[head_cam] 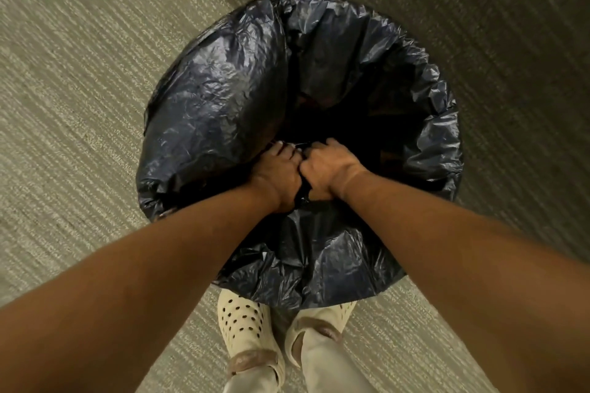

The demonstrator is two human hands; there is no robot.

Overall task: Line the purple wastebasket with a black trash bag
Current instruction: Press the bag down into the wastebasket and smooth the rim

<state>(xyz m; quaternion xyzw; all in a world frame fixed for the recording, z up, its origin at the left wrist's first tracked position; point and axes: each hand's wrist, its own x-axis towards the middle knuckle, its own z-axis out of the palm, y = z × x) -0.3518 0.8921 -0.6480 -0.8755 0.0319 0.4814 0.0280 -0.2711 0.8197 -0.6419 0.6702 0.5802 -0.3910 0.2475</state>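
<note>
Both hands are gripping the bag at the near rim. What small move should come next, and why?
Probably tie or tuck the gathered slack: the left hand and right hand bunch the black bag together at the near rim, while its edge already drapes over everywhere else.

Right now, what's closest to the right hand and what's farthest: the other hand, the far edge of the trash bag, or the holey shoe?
1. Left hand: right beside the right hand, both gathering plastic at the near rim.
2. Holey shoe: below, on the carpet, on the left.
3. Far edge of the trash bag: across the opening, top of the view.
</note>
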